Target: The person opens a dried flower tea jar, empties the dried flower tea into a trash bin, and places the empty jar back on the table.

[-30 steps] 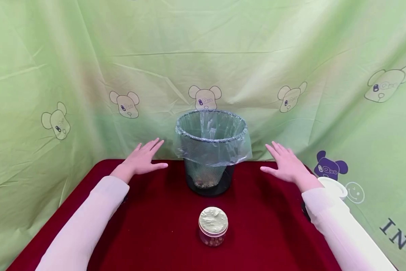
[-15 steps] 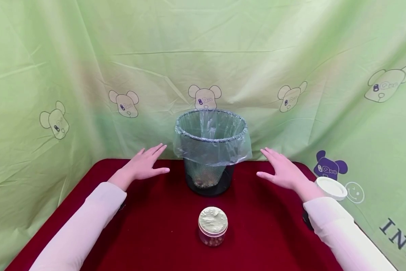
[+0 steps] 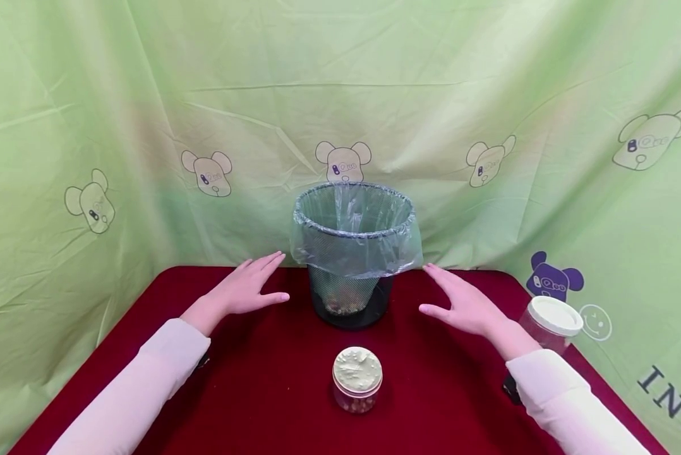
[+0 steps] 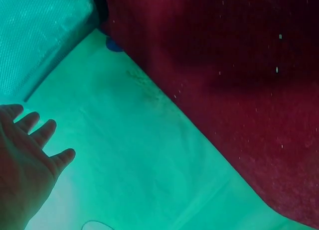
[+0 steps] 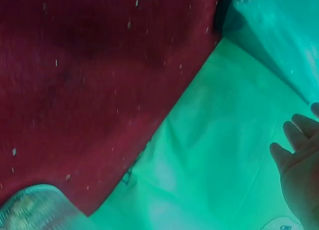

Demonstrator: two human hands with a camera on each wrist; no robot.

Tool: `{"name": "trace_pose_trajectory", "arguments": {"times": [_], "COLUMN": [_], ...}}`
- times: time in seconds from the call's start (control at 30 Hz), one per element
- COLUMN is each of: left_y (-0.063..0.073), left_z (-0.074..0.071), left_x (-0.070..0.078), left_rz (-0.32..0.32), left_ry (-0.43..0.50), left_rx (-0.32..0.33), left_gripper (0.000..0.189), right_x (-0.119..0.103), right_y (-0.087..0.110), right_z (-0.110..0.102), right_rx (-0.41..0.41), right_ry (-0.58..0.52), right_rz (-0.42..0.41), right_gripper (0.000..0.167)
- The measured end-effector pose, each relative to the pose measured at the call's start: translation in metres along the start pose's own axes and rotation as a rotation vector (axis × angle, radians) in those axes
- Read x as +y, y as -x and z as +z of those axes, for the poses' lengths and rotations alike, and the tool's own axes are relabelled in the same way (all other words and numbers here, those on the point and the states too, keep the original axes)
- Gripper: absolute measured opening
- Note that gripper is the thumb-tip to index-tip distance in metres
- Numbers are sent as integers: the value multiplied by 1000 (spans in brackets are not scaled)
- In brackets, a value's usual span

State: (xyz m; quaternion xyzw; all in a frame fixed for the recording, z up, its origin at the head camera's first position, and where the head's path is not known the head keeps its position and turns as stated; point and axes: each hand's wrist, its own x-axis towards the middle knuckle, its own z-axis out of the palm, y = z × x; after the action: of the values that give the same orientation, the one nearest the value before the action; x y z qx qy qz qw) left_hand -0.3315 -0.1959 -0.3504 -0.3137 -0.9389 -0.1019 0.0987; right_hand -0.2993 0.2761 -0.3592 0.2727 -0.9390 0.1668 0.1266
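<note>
A black mesh waste bin (image 3: 349, 294) lined with a clear plastic bag (image 3: 357, 256) stands at the back middle of the table, some small litter in its bottom. To its left my left hand (image 3: 241, 291) hovers with fingers straight and thumb apart, holding nothing. On the other side my right hand (image 3: 468, 303) is held out likewise, fingertips near the bag's overhanging edge. Each wrist view catches the same-side hand, the left (image 4: 25, 160) and the right (image 5: 301, 165), both with spread fingers. In front of the bin sits a small clear jar (image 3: 356, 401) topped by a whitish, rough-surfaced layer.
A clear jar with a white lid (image 3: 555, 316) stands at the table's right edge, partly behind the right forearm; a jar (image 5: 40, 210) also shows in the right wrist view. Dark red cloth (image 3: 272, 392) covers the table. A green printed curtain (image 3: 261, 126) hangs behind.
Both hands have come slightly nearer to the bin and to the viewer, the right one moving left. The white-lidded jar shows more from behind the right arm. Bin and front jar stay put.
</note>
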Motion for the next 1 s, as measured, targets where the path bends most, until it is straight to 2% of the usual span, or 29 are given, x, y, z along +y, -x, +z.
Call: {"name": "trace_pose_trajectory", "arguments": {"times": [0.33,0.7,1.0], "left_y": [8,10,5], "left_z": [14,26,38], "left_x": [17,46,71], "left_rz": [15,118,156], "left_ry": [61,115,157], "left_rx": [-4,-16,-68], "left_gripper": [88,83,84], "right_x": [-21,-46,-62], "right_y": [15,30,31], "right_z": [22,45,62], "right_rx": [-29,-81,-167], "right_ry": [-57,-181,-250], "right_rz": [-36,-104,-131], "right_gripper": [82,78,84]}}
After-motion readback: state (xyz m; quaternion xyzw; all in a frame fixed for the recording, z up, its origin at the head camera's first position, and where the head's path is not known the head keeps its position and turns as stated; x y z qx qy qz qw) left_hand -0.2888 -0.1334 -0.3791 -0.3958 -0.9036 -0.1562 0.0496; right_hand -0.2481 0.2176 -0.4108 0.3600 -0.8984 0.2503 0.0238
